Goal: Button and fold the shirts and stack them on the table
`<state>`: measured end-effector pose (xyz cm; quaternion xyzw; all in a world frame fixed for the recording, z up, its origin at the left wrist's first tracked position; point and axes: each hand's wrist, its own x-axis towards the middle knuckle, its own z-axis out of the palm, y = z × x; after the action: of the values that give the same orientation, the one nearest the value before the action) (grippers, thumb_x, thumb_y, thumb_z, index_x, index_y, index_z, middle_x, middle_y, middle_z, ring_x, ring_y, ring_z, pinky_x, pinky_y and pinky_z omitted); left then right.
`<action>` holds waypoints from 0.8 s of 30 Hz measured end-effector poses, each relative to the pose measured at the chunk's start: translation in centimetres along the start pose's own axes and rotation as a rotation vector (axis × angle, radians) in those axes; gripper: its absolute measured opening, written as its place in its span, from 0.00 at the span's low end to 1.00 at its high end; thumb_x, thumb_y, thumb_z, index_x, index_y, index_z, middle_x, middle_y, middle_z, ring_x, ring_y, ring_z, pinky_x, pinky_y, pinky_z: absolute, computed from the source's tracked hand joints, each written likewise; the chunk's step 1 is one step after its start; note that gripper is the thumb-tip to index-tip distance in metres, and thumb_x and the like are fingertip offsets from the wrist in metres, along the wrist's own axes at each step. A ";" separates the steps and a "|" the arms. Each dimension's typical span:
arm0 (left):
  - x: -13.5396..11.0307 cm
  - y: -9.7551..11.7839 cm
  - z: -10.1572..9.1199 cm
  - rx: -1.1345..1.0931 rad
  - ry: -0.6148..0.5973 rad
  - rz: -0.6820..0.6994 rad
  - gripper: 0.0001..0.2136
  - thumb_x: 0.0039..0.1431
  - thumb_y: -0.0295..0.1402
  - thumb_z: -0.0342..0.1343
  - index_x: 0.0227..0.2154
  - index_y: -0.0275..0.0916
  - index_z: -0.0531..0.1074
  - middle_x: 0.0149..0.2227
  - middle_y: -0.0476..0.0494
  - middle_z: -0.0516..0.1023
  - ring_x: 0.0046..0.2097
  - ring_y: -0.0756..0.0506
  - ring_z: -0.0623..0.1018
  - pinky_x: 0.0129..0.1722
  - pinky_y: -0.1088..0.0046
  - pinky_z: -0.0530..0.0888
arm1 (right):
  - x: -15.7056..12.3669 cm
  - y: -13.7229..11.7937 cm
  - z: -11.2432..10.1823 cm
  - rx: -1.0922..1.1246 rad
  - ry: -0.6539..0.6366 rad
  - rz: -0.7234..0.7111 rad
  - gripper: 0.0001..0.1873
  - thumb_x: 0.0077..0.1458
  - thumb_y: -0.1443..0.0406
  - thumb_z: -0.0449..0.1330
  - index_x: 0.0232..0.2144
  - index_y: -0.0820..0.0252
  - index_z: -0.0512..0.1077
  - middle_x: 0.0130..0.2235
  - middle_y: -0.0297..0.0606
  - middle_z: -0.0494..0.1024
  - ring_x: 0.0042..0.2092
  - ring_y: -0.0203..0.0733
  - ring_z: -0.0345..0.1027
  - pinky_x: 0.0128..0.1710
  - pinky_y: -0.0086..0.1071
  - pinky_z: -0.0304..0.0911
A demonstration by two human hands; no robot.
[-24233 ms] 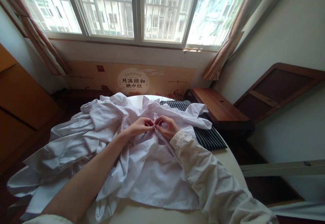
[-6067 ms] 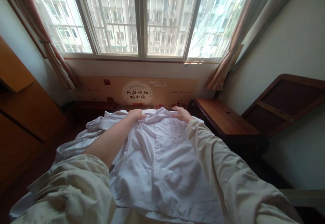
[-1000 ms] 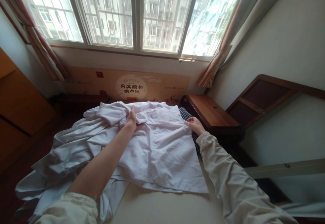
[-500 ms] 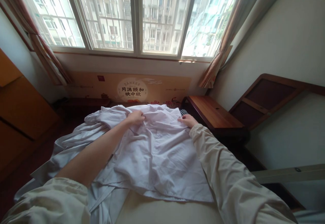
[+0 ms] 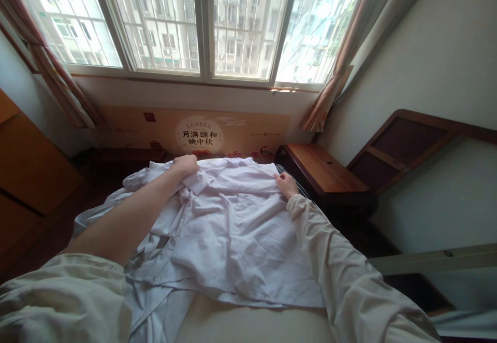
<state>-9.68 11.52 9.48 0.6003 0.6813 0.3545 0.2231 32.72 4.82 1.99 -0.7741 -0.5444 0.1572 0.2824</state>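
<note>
A white button-up shirt (image 5: 248, 239) lies spread in front of me, wrinkled, its hem toward me. At its far left part, my left hand (image 5: 186, 166) is closed on the fabric. My right hand (image 5: 286, 185) pinches the shirt's far right edge. Under and to the left of the shirt is more pale cloth (image 5: 155, 312), in loose folds. A cream padded surface (image 5: 248, 325) shows below the hem. Past my right fingers, a bit of dark striped cloth (image 5: 280, 169) peeks out.
A wooden side table (image 5: 326, 169) stands at the right, near a leaning wooden panel (image 5: 404, 141). An orange-brown cabinet (image 5: 34, 161) is on the left. Ahead, a printed board (image 5: 244, 130) rests below the barred window (image 5: 240, 27), with curtains (image 5: 326, 99) at its sides.
My left hand has moved left and farther away, drawing the shirt's upper part out flatter. My right hand stays at the right edge. The view has shifted slightly.
</note>
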 end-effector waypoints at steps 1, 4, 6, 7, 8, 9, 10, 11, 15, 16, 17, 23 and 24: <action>-0.4 0.2 0.4 0.117 -0.028 0.010 0.20 0.47 0.45 0.71 0.18 0.39 0.69 0.29 0.29 0.80 0.51 0.24 0.79 0.54 0.51 0.71 | 0.2 -0.2 -0.2 -0.001 -0.032 0.020 0.23 0.62 0.44 0.54 0.32 0.54 0.74 0.39 0.46 0.82 0.44 0.54 0.74 0.44 0.38 0.64; -2.2 1.1 1.9 0.324 -0.101 0.110 0.23 0.44 0.51 0.72 0.19 0.39 0.69 0.34 0.29 0.82 0.53 0.24 0.77 0.59 0.50 0.68 | 0.7 -0.5 -0.6 -0.008 -0.124 0.026 0.29 0.63 0.40 0.50 0.27 0.54 0.74 0.36 0.48 0.80 0.42 0.55 0.74 0.44 0.41 0.65; -3.7 1.4 3.1 0.350 -0.137 0.264 0.24 0.39 0.50 0.75 0.19 0.40 0.67 0.36 0.31 0.81 0.55 0.25 0.76 0.62 0.51 0.65 | 0.8 -0.4 -0.6 -0.016 -0.141 -0.007 0.28 0.63 0.41 0.51 0.26 0.54 0.74 0.35 0.47 0.80 0.41 0.54 0.74 0.43 0.40 0.65; -4.4 1.4 3.7 0.301 -0.135 0.327 0.24 0.36 0.46 0.77 0.18 0.40 0.66 0.35 0.32 0.81 0.56 0.25 0.75 0.63 0.52 0.64 | 0.8 -0.4 -0.6 -0.021 -0.140 -0.025 0.27 0.62 0.42 0.53 0.27 0.55 0.75 0.36 0.46 0.81 0.41 0.53 0.74 0.42 0.39 0.64; -4.9 1.4 4.2 0.239 -0.125 0.368 0.24 0.34 0.41 0.78 0.17 0.41 0.65 0.34 0.33 0.81 0.57 0.26 0.74 0.64 0.54 0.63 | 0.7 -0.3 -0.5 -0.028 -0.135 -0.037 0.24 0.61 0.43 0.56 0.29 0.55 0.75 0.37 0.46 0.81 0.42 0.52 0.74 0.42 0.38 0.64; -5.3 1.4 4.7 0.196 -0.114 0.382 0.23 0.34 0.35 0.78 0.16 0.41 0.64 0.33 0.34 0.80 0.57 0.27 0.74 0.65 0.55 0.62 | 0.6 -0.1 -0.5 -0.034 -0.125 -0.042 0.23 0.60 0.44 0.58 0.31 0.56 0.76 0.39 0.45 0.82 0.43 0.52 0.75 0.42 0.37 0.64; -5.6 1.3 4.9 0.179 -0.110 0.375 0.22 0.35 0.31 0.76 0.16 0.40 0.63 0.32 0.34 0.80 0.57 0.28 0.75 0.65 0.56 0.62 | 0.5 0.0 -0.4 -0.038 -0.110 -0.043 0.23 0.59 0.44 0.59 0.33 0.56 0.76 0.41 0.46 0.82 0.43 0.51 0.75 0.42 0.36 0.63; -5.6 1.2 5.0 0.189 -0.113 0.355 0.20 0.37 0.27 0.74 0.16 0.40 0.63 0.31 0.35 0.79 0.56 0.28 0.76 0.64 0.56 0.62 | 0.3 0.1 -0.4 -0.041 -0.094 -0.042 0.24 0.58 0.43 0.59 0.34 0.57 0.76 0.42 0.46 0.82 0.44 0.51 0.75 0.42 0.36 0.63; -4.0 1.0 3.5 0.331 -0.108 0.207 0.14 0.46 0.26 0.68 0.17 0.40 0.66 0.31 0.34 0.80 0.53 0.28 0.79 0.58 0.54 0.68 | -0.6 0.1 -0.6 -0.047 -0.043 -0.032 0.32 0.65 0.39 0.47 0.31 0.56 0.75 0.40 0.48 0.83 0.44 0.53 0.76 0.42 0.37 0.63; -3.4 1.0 2.8 0.335 -0.084 0.161 0.12 0.47 0.27 0.67 0.18 0.40 0.68 0.31 0.33 0.80 0.52 0.28 0.79 0.57 0.55 0.69 | -0.8 0.0 -0.6 -0.056 -0.032 -0.031 0.33 0.66 0.40 0.45 0.30 0.56 0.75 0.40 0.48 0.83 0.44 0.53 0.76 0.43 0.37 0.64; -2.7 0.8 2.2 0.319 -0.050 0.109 0.11 0.49 0.28 0.66 0.19 0.40 0.69 0.32 0.32 0.81 0.51 0.27 0.80 0.55 0.54 0.71 | -1.0 -0.1 -0.6 -0.070 -0.020 -0.032 0.31 0.66 0.42 0.47 0.31 0.56 0.76 0.41 0.49 0.83 0.45 0.54 0.76 0.43 0.38 0.64; -0.7 -0.3 0.7 -0.026 0.106 -0.123 0.14 0.43 0.21 0.68 0.16 0.40 0.68 0.28 0.31 0.80 0.51 0.26 0.80 0.54 0.50 0.72 | -1.8 0.1 0.2 -0.097 0.025 -0.056 0.16 0.63 0.50 0.58 0.39 0.53 0.77 0.43 0.43 0.84 0.46 0.52 0.76 0.45 0.37 0.64; -0.7 -0.4 0.8 -0.057 0.117 -0.128 0.14 0.43 0.21 0.68 0.16 0.41 0.68 0.28 0.32 0.79 0.51 0.26 0.80 0.54 0.50 0.71 | -1.8 0.1 0.3 -0.062 0.036 -0.063 0.16 0.63 0.50 0.57 0.40 0.53 0.76 0.43 0.42 0.84 0.46 0.52 0.76 0.45 0.37 0.64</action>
<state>-9.20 10.98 8.56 0.5274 0.7198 0.3930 0.2221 32.04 3.21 1.56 -0.7676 -0.5678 0.1173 0.2731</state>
